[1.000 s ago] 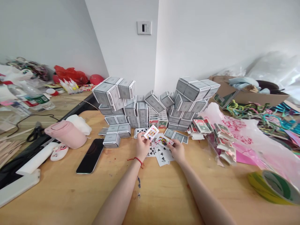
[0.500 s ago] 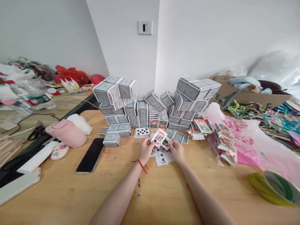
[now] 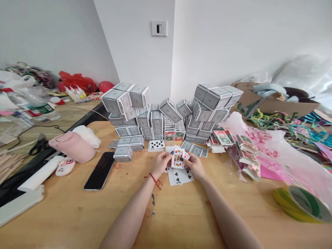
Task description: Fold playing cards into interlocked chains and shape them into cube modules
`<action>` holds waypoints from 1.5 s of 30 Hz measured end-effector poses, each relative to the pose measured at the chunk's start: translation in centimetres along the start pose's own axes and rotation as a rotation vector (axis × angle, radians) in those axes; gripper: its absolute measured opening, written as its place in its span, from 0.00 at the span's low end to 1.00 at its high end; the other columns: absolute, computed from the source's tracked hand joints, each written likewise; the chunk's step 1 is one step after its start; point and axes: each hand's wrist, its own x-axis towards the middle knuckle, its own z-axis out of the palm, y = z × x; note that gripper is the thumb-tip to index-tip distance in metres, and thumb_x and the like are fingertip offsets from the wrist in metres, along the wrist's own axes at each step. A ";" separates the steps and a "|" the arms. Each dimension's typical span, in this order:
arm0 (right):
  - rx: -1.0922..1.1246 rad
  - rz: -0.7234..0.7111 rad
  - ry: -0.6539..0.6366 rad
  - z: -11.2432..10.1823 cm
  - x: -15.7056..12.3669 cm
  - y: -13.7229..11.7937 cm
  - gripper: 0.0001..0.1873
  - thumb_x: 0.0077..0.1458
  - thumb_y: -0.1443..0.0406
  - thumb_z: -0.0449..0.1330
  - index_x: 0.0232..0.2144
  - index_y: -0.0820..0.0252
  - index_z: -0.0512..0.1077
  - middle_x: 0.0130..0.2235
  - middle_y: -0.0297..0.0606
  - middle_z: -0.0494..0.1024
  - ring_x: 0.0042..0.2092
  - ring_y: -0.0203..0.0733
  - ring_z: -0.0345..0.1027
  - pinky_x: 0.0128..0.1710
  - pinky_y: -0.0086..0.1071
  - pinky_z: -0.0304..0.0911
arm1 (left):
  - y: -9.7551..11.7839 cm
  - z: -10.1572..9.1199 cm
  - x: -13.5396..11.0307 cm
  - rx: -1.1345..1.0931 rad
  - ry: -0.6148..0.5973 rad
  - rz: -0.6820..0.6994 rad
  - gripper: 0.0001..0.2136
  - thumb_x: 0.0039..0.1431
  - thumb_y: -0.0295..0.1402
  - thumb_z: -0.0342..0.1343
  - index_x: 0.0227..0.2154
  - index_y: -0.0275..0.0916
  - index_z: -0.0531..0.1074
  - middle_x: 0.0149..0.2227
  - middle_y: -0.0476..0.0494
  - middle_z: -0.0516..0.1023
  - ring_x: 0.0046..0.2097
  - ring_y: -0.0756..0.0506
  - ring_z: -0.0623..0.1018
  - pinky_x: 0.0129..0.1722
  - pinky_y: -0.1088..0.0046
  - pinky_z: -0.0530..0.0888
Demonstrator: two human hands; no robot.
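Note:
My left hand [image 3: 162,162] pinches the left edge of a face-up playing card [image 3: 177,159], a red-suited court card. From the other side my right hand [image 3: 194,165] grips cards too, its thumb on the same court card and another red card showing behind it. Just below both hands, loose club cards [image 3: 180,177] lie face up on the wooden table. A spade card [image 3: 156,145] lies face up on a stack beyond my left hand. Behind stand stacked blocks [image 3: 151,121] built of grey-backed cards, with tilted ones [image 3: 171,110] bridging the middle.
A black phone [image 3: 99,171], pink pouch [image 3: 74,147] and white mouse [image 3: 65,166] are on the left. Emptied card boxes [image 3: 248,157], a pinkish plastic bag [image 3: 269,147] and yellow-green tape [image 3: 301,204] occupy the right. Face-down cards [image 3: 195,148] lie near my right hand.
The court card has turned from tilted to nearly upright and now overlaps the cards in my right hand. My hands have come slightly closer together, and the view has shifted a little.

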 end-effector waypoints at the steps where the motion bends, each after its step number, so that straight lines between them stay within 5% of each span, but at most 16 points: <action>1: 0.012 0.008 -0.033 0.1 0.0 0.0 0.15 0.41 0.57 0.63 0.27 0.59 0.65 0.20 0.27 0.68 0.18 0.29 0.56 0.17 0.25 0.52 | 0.2 -0.1 0.0 -0.042 0.018 0.000 0.10 0.48 0.39 0.55 0.24 0.36 0.64 0.21 0.52 0.69 0.20 0.53 0.70 0.18 0.79 0.66; 6: 0.020 0.058 -0.095 0.3 -0.2 0.2 0.15 0.41 0.59 0.64 0.30 0.60 0.66 0.23 0.30 0.71 0.21 0.31 0.60 0.21 0.26 0.56 | 0.8 -0.5 -0.1 -0.143 -0.060 0.045 0.21 0.45 0.29 0.55 0.45 0.41 0.63 0.26 0.54 0.69 0.19 0.57 0.64 0.17 0.82 0.61; 10: -0.015 0.064 -0.012 0.2 -0.2 0.5 0.13 0.41 0.59 0.63 0.27 0.60 0.66 0.21 0.29 0.69 0.20 0.30 0.59 0.20 0.25 0.53 | 0.6 -0.7 0.0 -0.056 -0.163 0.043 0.20 0.46 0.27 0.52 0.46 0.38 0.65 0.19 0.56 0.64 0.18 0.56 0.62 0.18 0.81 0.59; 15: -0.004 0.043 0.085 0.4 0.0 0.7 0.14 0.40 0.57 0.64 0.27 0.60 0.67 0.20 0.30 0.71 0.20 0.32 0.60 0.20 0.26 0.53 | 0.4 -0.5 -0.1 -0.002 -0.162 0.050 0.13 0.47 0.28 0.52 0.39 0.36 0.66 0.22 0.53 0.67 0.19 0.56 0.64 0.18 0.80 0.60; 21: 0.043 0.074 -0.014 0.4 -0.1 0.6 0.16 0.41 0.56 0.64 0.29 0.61 0.68 0.24 0.34 0.75 0.23 0.35 0.65 0.24 0.28 0.58 | 0.7 -0.7 -0.3 -0.009 -0.278 0.038 0.25 0.45 0.24 0.52 0.50 0.39 0.59 0.22 0.55 0.67 0.19 0.55 0.65 0.17 0.82 0.61; 35: 0.000 0.023 0.060 0.5 0.3 1.3 0.17 0.41 0.54 0.63 0.28 0.59 0.65 0.26 0.34 0.74 0.25 0.37 0.67 0.24 0.29 0.60 | 0.1 -0.3 0.1 0.049 -0.028 0.004 0.11 0.47 0.33 0.56 0.34 0.36 0.64 0.22 0.51 0.71 0.20 0.52 0.71 0.18 0.79 0.66; 45: -0.012 -0.040 0.127 0.4 0.6 1.8 0.17 0.42 0.52 0.62 0.28 0.56 0.64 0.26 0.32 0.73 0.25 0.36 0.64 0.24 0.28 0.59 | 0.0 -0.9 0.3 0.006 -0.102 0.048 0.12 0.45 0.37 0.58 0.29 0.36 0.64 0.19 0.53 0.69 0.19 0.54 0.67 0.20 0.80 0.62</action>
